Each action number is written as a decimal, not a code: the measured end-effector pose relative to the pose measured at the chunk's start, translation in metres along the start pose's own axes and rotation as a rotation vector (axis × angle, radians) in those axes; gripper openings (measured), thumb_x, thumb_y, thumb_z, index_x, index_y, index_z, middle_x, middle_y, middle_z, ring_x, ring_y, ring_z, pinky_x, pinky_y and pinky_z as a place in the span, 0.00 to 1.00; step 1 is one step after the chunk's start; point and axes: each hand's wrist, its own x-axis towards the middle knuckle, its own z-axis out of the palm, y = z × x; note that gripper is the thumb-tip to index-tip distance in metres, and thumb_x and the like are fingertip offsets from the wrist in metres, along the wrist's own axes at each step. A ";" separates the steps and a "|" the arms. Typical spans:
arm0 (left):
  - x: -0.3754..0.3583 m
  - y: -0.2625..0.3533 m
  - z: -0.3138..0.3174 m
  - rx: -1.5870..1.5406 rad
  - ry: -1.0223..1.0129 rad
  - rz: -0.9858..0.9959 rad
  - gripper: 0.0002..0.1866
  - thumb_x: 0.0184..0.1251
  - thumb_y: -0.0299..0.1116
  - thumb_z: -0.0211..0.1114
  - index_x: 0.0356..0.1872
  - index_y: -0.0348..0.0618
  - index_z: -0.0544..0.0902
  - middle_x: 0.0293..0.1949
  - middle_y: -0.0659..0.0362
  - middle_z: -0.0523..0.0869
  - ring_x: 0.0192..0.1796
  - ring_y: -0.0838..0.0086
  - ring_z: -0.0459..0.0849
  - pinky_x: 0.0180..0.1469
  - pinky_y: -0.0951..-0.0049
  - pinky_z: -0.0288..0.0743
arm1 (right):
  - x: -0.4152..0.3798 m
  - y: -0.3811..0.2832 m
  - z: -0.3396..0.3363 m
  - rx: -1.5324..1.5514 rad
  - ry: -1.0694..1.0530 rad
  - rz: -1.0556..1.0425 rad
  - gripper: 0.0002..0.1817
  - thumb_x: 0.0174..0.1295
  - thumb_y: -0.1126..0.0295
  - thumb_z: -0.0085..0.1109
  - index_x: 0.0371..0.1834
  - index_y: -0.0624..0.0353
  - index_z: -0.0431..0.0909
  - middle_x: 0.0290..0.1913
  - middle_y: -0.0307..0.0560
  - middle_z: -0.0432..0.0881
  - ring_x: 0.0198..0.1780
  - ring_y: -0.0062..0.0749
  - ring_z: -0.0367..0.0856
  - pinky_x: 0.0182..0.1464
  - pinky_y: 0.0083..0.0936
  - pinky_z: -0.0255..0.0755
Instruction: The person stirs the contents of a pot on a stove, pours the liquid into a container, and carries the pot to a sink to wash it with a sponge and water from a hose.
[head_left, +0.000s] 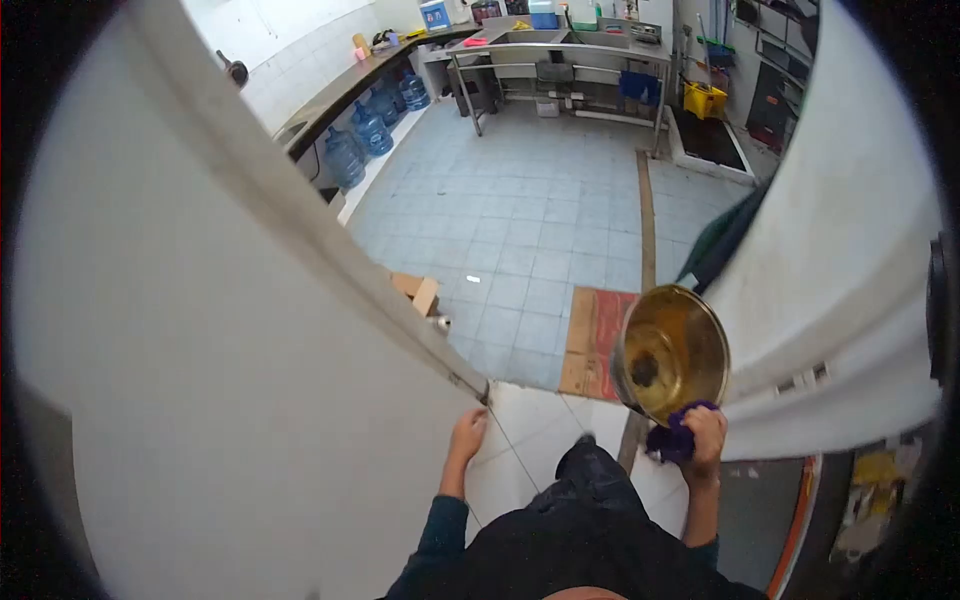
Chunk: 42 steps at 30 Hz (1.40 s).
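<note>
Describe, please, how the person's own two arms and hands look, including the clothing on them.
The left hand and right hand are bare, without gloves. The left sleeve and right sleeve are dark green-blue and end below the wrists, leaving part of each forearm uncovered. No cables or markings can be made out on either arm.

The floor [500,225] is tiled in pale blue. Flattened cardboard [590,345] and a small white scrap [473,279] lie directly on it.
</note>
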 end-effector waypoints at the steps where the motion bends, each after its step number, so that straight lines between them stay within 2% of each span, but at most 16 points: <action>1: 0.048 0.019 0.006 -0.002 -0.020 0.121 0.11 0.54 0.29 0.52 0.39 0.40 0.74 0.39 0.52 0.75 0.41 0.62 0.75 0.42 0.70 0.68 | 0.013 0.013 0.019 -0.010 0.013 0.020 0.11 0.39 0.72 0.56 0.27 0.59 0.68 0.29 0.46 0.72 0.36 0.38 0.72 0.40 0.33 0.60; 3: 0.128 0.067 0.012 0.170 -0.170 0.337 0.10 0.53 0.29 0.53 0.38 0.41 0.73 0.38 0.53 0.75 0.41 0.61 0.74 0.42 0.69 0.68 | 0.040 0.044 0.055 -0.051 0.014 0.064 0.10 0.38 0.74 0.56 0.26 0.59 0.68 0.28 0.46 0.72 0.35 0.40 0.72 0.42 0.34 0.60; 6: 0.223 0.100 0.038 0.196 -0.241 0.402 0.11 0.52 0.29 0.54 0.38 0.42 0.72 0.37 0.53 0.75 0.42 0.60 0.73 0.42 0.67 0.67 | 0.093 0.108 0.108 -0.098 0.024 0.067 0.11 0.36 0.76 0.56 0.25 0.59 0.67 0.28 0.46 0.72 0.35 0.40 0.72 0.42 0.32 0.60; 9: 0.291 0.108 0.051 0.099 -0.225 0.382 0.11 0.52 0.30 0.53 0.39 0.43 0.72 0.37 0.53 0.75 0.42 0.60 0.73 0.43 0.67 0.67 | 0.179 0.153 0.153 -0.013 -0.017 0.087 0.12 0.36 0.77 0.56 0.26 0.59 0.67 0.27 0.46 0.71 0.33 0.40 0.71 0.40 0.32 0.60; 12: 0.341 0.097 0.042 0.111 -0.258 0.189 0.11 0.53 0.31 0.53 0.39 0.44 0.73 0.37 0.53 0.75 0.42 0.60 0.73 0.43 0.67 0.66 | 0.239 0.201 0.210 0.003 -0.024 0.051 0.13 0.35 0.76 0.57 0.26 0.61 0.66 0.27 0.47 0.71 0.34 0.42 0.71 0.41 0.32 0.59; 14: 0.379 0.081 0.034 0.153 -0.208 0.121 0.12 0.53 0.32 0.53 0.40 0.44 0.73 0.39 0.53 0.75 0.44 0.61 0.73 0.45 0.67 0.66 | 0.298 0.230 0.241 0.034 -0.050 0.062 0.11 0.37 0.76 0.56 0.26 0.61 0.66 0.27 0.47 0.71 0.35 0.42 0.71 0.41 0.32 0.59; 18: 0.463 0.025 0.030 0.151 -0.058 -0.147 0.13 0.53 0.33 0.53 0.40 0.45 0.74 0.39 0.53 0.77 0.44 0.62 0.74 0.44 0.68 0.67 | 0.407 0.305 0.317 0.083 -0.085 -0.001 0.09 0.38 0.75 0.53 0.25 0.61 0.67 0.28 0.48 0.72 0.35 0.42 0.71 0.42 0.33 0.59; 21: 0.568 0.031 0.032 0.176 0.031 -0.234 0.12 0.51 0.33 0.55 0.38 0.46 0.75 0.36 0.54 0.78 0.39 0.63 0.76 0.40 0.69 0.69 | 0.483 0.369 0.379 0.080 -0.109 -0.002 0.09 0.37 0.75 0.53 0.25 0.61 0.68 0.27 0.48 0.72 0.35 0.42 0.71 0.41 0.33 0.59; 24: 0.712 0.047 0.053 0.160 -0.068 -0.261 0.12 0.50 0.34 0.56 0.37 0.46 0.75 0.36 0.54 0.77 0.37 0.62 0.76 0.39 0.67 0.69 | 0.562 0.425 0.426 0.053 -0.110 0.029 0.11 0.34 0.76 0.54 0.25 0.61 0.68 0.27 0.47 0.73 0.35 0.41 0.72 0.41 0.33 0.60; 26: 0.807 0.058 0.075 0.266 -0.100 -0.024 0.11 0.50 0.32 0.56 0.37 0.45 0.75 0.35 0.53 0.77 0.39 0.61 0.75 0.40 0.67 0.69 | 0.597 0.444 0.443 -0.005 -0.095 0.039 0.13 0.32 0.76 0.56 0.25 0.61 0.68 0.28 0.46 0.73 0.35 0.39 0.72 0.40 0.33 0.61; 29: 0.977 0.143 0.113 0.198 -0.113 0.299 0.11 0.52 0.30 0.55 0.38 0.42 0.74 0.35 0.53 0.77 0.36 0.64 0.76 0.38 0.70 0.69 | 0.662 0.494 0.468 -0.046 -0.080 0.129 0.13 0.31 0.77 0.56 0.26 0.61 0.68 0.28 0.47 0.73 0.35 0.39 0.73 0.40 0.32 0.61; 31: 1.070 0.211 0.140 0.147 -0.192 0.457 0.11 0.52 0.28 0.54 0.39 0.42 0.74 0.36 0.53 0.77 0.37 0.64 0.76 0.39 0.70 0.69 | 0.693 0.535 0.495 -0.083 -0.052 0.193 0.13 0.31 0.77 0.56 0.26 0.62 0.68 0.28 0.47 0.73 0.35 0.40 0.72 0.40 0.32 0.61; 33: 1.139 0.256 0.160 0.147 -0.279 0.530 0.11 0.52 0.29 0.54 0.38 0.44 0.74 0.36 0.54 0.77 0.38 0.61 0.75 0.39 0.68 0.69 | 0.715 0.565 0.520 -0.145 -0.029 0.251 0.14 0.31 0.78 0.56 0.26 0.62 0.68 0.28 0.47 0.73 0.35 0.41 0.72 0.41 0.32 0.60; 37: 1.265 0.289 0.213 0.128 -0.367 0.564 0.11 0.52 0.30 0.55 0.38 0.44 0.74 0.36 0.55 0.77 0.39 0.60 0.75 0.40 0.67 0.69 | 0.786 0.666 0.587 -0.165 -0.005 0.347 0.13 0.34 0.79 0.52 0.28 0.62 0.68 0.29 0.49 0.72 0.36 0.42 0.71 0.43 0.33 0.59; 42: 1.365 0.267 0.210 0.060 -0.362 0.276 0.10 0.52 0.28 0.55 0.37 0.42 0.75 0.37 0.54 0.77 0.39 0.63 0.76 0.39 0.69 0.70 | 0.922 0.774 0.643 -0.194 -0.043 0.286 0.12 0.35 0.77 0.54 0.27 0.62 0.67 0.27 0.48 0.71 0.34 0.42 0.70 0.41 0.33 0.59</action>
